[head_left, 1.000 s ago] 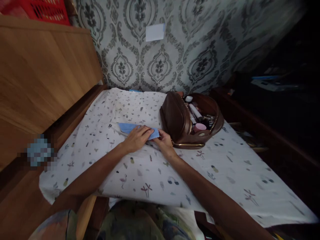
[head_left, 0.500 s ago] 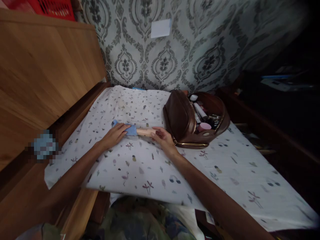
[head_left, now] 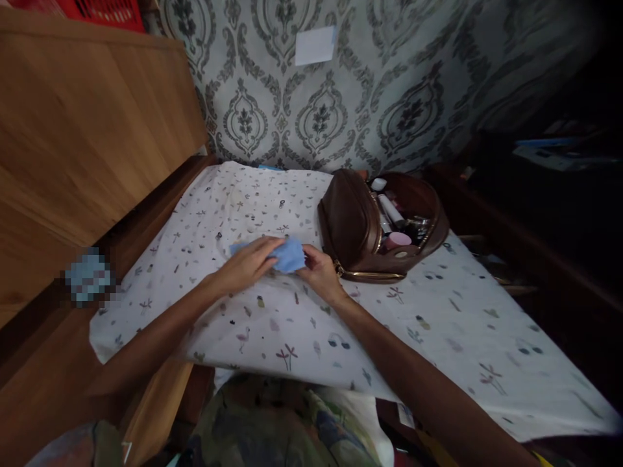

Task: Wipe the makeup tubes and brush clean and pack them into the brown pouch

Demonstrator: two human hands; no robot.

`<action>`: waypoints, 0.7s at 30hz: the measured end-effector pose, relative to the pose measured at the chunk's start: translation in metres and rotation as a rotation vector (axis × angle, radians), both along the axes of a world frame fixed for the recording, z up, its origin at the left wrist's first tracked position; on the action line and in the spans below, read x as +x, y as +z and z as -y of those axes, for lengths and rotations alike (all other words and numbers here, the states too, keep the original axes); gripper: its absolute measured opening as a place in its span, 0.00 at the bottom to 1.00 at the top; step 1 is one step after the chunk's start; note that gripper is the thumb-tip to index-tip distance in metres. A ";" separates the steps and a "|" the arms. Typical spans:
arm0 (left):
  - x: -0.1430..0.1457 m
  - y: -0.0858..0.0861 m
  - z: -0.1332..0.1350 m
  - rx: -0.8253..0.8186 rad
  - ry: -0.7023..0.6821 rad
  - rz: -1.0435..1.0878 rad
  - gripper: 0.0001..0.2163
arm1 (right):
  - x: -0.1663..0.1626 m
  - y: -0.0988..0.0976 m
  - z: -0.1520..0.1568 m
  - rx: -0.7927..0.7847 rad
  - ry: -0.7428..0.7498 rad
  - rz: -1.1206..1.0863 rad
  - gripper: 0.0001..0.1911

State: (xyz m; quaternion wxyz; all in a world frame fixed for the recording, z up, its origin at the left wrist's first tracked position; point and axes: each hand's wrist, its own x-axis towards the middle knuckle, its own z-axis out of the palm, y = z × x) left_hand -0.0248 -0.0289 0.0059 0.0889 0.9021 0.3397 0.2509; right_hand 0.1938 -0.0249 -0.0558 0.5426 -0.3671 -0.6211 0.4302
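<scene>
Over white printed fabric point(head_left: 263, 201), the left hand point(head_left: 246, 264) is gripping a blue cloth point(head_left: 291, 254), the right hand point(head_left: 322, 274) curling near, hold unclear, work seemingly unfinished.

Dk grn garment point(head_left: 277, 421) w/ blue patches, multicol. L sleeve point(head_left: 82, 447), bare forearms point(head_left: 170, 327)

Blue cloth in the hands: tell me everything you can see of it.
The blue cloth is plain, light blue and soft-looking, like fabric, with a slightly crumpled surface. It stretches sideways over the white printed sheet, left of the brown bag. The left hand covers its middle, leaving a narrow bit showing at the left and a broader flap at the right. The right hand is at the flap's edge.
</scene>
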 end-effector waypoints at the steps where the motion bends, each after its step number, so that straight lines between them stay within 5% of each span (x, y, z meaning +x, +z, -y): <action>1: 0.006 -0.002 -0.002 -0.007 -0.041 -0.054 0.21 | 0.001 0.001 0.001 0.040 -0.006 0.030 0.17; 10: -0.043 -0.023 -0.030 -0.108 0.128 -0.251 0.20 | 0.002 0.006 0.004 0.008 -0.016 0.010 0.21; 15: -0.033 -0.026 -0.023 0.172 0.249 -0.373 0.15 | 0.004 0.009 0.002 -0.008 -0.082 0.053 0.22; 21: -0.022 -0.035 -0.020 0.389 0.342 -0.420 0.15 | 0.009 0.008 0.000 -0.249 -0.047 0.188 0.24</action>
